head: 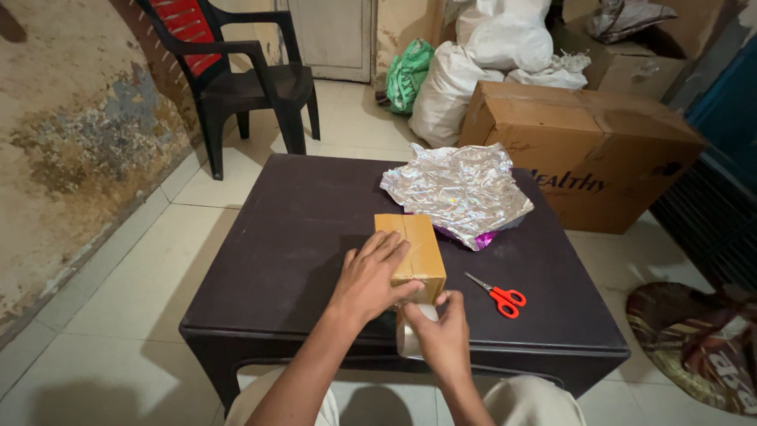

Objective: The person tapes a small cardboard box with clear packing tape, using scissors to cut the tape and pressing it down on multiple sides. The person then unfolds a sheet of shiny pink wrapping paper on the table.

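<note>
A small brown cardboard box (413,241), taped along its top, lies on the dark table (292,237). My left hand (371,276) rests flat on the box's near left side, fingers spread. My right hand (444,331) is closed around a roll of clear tape (410,335) at the box's near end, at the table's front edge. A strip of tape runs from the roll up to the box.
Red-handled scissors (498,294) lie to the right of the box. Crumpled silver wrapping paper (457,189) sits behind it. A black plastic chair (236,75) stands at the back left; a large cardboard carton (583,150) and white sacks (481,63) at the back right.
</note>
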